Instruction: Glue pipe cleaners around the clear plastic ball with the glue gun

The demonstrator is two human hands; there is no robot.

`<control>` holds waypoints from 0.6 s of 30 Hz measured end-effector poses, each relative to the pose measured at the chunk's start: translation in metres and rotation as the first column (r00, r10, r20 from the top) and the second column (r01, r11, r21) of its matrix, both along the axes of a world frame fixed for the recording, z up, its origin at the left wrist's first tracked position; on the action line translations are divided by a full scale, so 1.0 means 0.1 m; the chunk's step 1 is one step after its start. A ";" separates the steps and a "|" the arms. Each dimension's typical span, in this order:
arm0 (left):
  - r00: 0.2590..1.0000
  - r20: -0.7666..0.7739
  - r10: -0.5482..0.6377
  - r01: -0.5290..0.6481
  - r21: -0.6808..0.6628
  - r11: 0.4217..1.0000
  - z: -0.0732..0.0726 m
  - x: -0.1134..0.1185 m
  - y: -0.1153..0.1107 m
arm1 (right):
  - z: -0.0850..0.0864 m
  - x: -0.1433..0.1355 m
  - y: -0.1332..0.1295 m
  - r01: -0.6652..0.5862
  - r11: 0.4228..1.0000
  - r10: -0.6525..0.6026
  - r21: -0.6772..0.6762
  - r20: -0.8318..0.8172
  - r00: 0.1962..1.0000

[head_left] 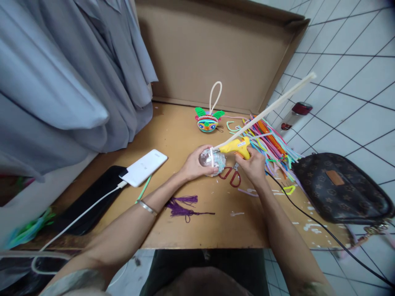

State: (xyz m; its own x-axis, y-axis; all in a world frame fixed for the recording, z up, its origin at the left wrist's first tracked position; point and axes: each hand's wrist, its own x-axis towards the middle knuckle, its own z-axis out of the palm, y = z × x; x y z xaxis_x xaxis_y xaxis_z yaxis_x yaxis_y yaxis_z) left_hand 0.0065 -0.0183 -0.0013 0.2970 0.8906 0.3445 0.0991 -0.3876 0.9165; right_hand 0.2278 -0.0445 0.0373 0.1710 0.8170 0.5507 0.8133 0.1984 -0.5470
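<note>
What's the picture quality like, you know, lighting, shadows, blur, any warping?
Head view: soft light, a faint shadow on the brown cardboard panel beside the grey cloth; head view: wide-angle stretching towards the edges, with the white wall tiles slanting; head view: the green-and-blue bundle at lower left looks smeared, the yellow plastic glue gun and clear round ball clearer.

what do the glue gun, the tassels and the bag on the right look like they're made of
Glue gun: likely hard plastic, judging by its smooth, evenly yellow body.
Tassels: purple thread, shown by the fine loose strands fanning out; silky or plain, I can't tell.
Bag: probably leather or coated canvas, going by the dark printed pattern and soft rounded shape.
</note>
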 end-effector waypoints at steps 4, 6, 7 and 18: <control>1.000 0.006 -0.006 0.006 -0.009 1.000 0.00 0.00 0.00 | 0.03 0.02 -0.01 -0.003 0.999 0.002 -0.050 -0.016 1.000; 1.000 0.015 -0.006 0.006 -0.012 1.000 0.00 0.00 0.00 | 0.05 0.02 -0.01 -0.003 0.997 0.001 -0.071 -0.021 1.000; 1.000 0.016 -0.007 0.007 -0.011 1.000 0.00 0.00 0.00 | 0.06 0.01 -0.02 -0.001 0.997 -0.001 -0.080 -0.024 1.000; 1.000 -0.019 0.007 -0.007 0.016 1.000 0.00 0.00 0.00 | 0.02 -0.02 -0.01 0.009 1.000 -0.010 -0.009 -0.032 0.999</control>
